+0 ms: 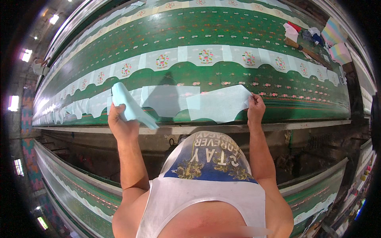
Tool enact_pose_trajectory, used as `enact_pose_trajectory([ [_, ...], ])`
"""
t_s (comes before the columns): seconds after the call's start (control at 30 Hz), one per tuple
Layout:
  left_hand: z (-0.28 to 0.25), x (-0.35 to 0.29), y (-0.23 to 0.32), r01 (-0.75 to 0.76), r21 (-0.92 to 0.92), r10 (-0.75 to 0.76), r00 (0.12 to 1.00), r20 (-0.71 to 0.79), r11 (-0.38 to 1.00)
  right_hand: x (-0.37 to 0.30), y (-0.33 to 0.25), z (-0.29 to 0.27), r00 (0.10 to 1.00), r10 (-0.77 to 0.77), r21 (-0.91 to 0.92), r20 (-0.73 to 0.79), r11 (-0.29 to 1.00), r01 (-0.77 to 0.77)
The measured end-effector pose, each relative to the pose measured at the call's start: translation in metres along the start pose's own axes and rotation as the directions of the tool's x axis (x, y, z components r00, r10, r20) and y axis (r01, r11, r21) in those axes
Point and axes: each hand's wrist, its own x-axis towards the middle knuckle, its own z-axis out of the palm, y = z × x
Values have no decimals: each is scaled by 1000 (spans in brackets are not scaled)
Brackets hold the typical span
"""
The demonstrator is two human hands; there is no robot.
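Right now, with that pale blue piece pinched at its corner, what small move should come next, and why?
Probably lower the right hand, laying the held piece flat: its pinched corner seems raised, while its left end overlaps the neighbouring piece on the green table.

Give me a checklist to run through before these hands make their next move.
1. Left hand has the bundle of pale blue cloth gripped: ok.
2. Right hand has the spread pale blue piece by its right end: ok.
3. Spread piece clear of the neighbouring piece on its left: not ok, their edges overlap in this view.
4. Spread piece flat on the green table all over: cannot tell from above.
5. Row of printed pieces beyond, clear of both hands: ok.
6. Rainbow-striped cloth away from the hands: ok, at the table's far right.
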Motion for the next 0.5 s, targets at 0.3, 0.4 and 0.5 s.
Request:
enact_pose_trajectory([
  [0.3, 43, -21, -15, 129, 48, -136, 976, 171, 990, 15, -4, -25, 987, 158, -15, 34, 987, -157],
  [0.4, 67, -24, -25, 201, 74, -213, 950, 227, 977, 21, 16, -31, 982, -170, -224, -77, 963, 150],
  [0.5, 77, -22, -47, 288, 73, -296, 898, 326, 955, 3, -22, -25, 950, -313, -473, 12, 835, 281],
])
